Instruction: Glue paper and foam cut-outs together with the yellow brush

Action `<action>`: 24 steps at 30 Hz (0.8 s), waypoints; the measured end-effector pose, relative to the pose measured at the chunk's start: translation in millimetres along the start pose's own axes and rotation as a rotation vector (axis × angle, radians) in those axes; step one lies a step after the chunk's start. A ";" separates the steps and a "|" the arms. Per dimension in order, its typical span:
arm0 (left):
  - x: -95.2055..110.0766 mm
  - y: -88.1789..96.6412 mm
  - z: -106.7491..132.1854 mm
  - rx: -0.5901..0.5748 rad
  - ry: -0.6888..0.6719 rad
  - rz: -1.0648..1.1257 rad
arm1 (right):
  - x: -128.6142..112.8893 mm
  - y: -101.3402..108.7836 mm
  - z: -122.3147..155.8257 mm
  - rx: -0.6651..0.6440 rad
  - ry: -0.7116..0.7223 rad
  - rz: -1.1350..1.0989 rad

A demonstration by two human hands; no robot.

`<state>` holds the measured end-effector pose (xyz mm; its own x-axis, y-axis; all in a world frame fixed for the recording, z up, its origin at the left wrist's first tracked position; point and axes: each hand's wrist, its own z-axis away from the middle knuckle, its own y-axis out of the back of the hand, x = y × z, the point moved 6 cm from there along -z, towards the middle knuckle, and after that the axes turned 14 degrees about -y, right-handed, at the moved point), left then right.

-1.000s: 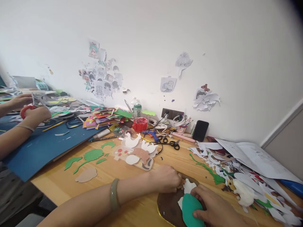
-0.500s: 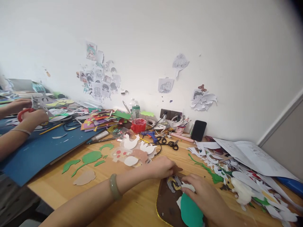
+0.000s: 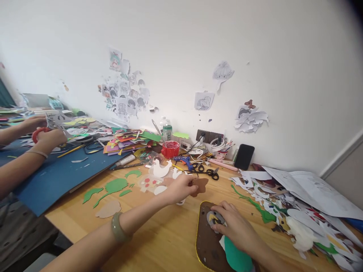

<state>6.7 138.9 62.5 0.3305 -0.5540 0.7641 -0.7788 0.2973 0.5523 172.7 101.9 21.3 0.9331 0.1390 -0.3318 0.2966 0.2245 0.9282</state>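
Note:
My left hand point(image 3: 183, 189), with a green bangle at the wrist, is closed on a brown cut-out point(image 3: 200, 186) and holds it above the table, beside white and tan cut-outs. My right hand point(image 3: 231, 223) is over a dark brown board point(image 3: 207, 249) with a yellow edge. Its thumb and fingers close around a small grey, yellow and black cut-out point(image 3: 213, 217); whether this is lifted off the board I cannot tell. Partly under my right wrist lies a teal cut-out point(image 3: 238, 255), with a white piece showing at its edge.
Green leaf-shaped cut-outs point(image 3: 116, 185) lie to the left. Behind are a red cup point(image 3: 170, 150), black-handled scissors point(image 3: 212, 173), a blue glue gun point(image 3: 184, 162) and a phone point(image 3: 244, 156). Paper scraps point(image 3: 300, 226) heap at right. Another person's hands point(image 3: 52, 139) hold red-handled scissors at left.
My left hand has moved up and away from the board with the brown cut-out. My right hand has stayed over the board, its fingers now around the grey cut-out. The view has shifted slightly.

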 end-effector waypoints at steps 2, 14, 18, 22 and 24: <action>-2.0 4.1 7.8 0.023 0.017 0.062 | 5.5 1.2 -3.1 -0.023 0.013 -0.012; -15.5 9.0 40.2 0.073 0.084 0.183 | 29.2 19.7 -18.6 -0.063 -0.016 0.091; -17.0 8.3 46.5 0.082 0.086 0.200 | 28.1 20.1 -19.5 -0.072 -0.004 0.141; -21.4 4.6 53.0 0.074 0.130 0.236 | 21.3 21.9 -19.6 -0.088 0.040 0.158; -23.8 2.3 56.8 0.069 0.159 0.253 | 19.6 23.8 -21.1 -0.090 0.047 0.169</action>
<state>-33.2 108.6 26.7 0.1966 -0.3388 0.9201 -0.8794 0.3540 0.3183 193.8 130.3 33.3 0.9569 0.2262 -0.1821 0.1153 0.2796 0.9532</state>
